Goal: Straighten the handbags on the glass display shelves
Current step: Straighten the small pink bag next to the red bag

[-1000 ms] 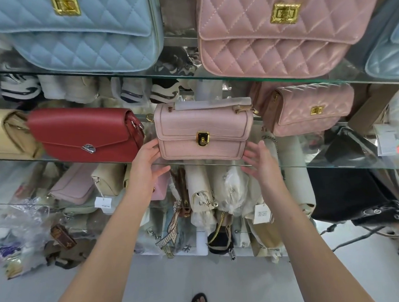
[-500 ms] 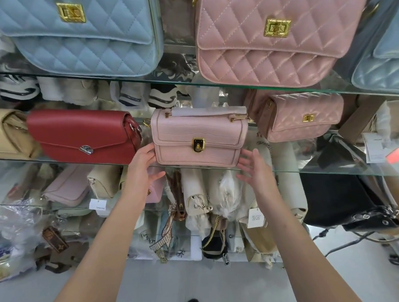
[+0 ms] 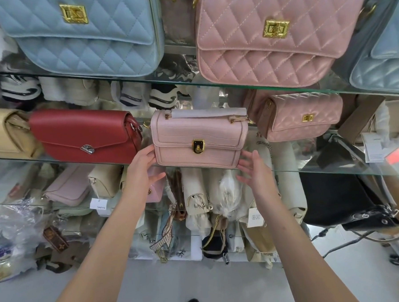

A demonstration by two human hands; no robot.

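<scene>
Left hand [image 3: 142, 170] is open, fingertips touching the lower left corner of the pale pink croc-texture bag [image 3: 200, 139]; thumb sticks out below the shelf edge, no real grip. Right hand [image 3: 255, 171] is open too, fingers spread, just beside the bag's lower right corner; can't tell if it actually touches. Bag stands upright on the middle glass shelf [image 3: 333, 170], w/ its base right at the front edge, between the red bag [image 3: 84, 133] on its left and the small quilted pink bag [image 3: 300, 115] on its right. Main risk, imo: the base sits so near the lip that any pull toward the person, or an uneven nudge from one side only, could tip it fwd off the glass, and w/ both palms open nothing would catch it fast. 2nd risk: a sideways push to the left could bump it into the red bag's strap hardware [image 3: 132, 124], which is v. close, and knock that one crooked. Pushing to the right could crowd the quilted one, which already sits at an angle. Also the wrapped handle [image 3: 208, 112] on top lies near the underside of the upper shelf [image 3: 121, 80], so lifting could snag it. Glass is prob. slick, so light contact might slide the bag further than meant.
</scene>
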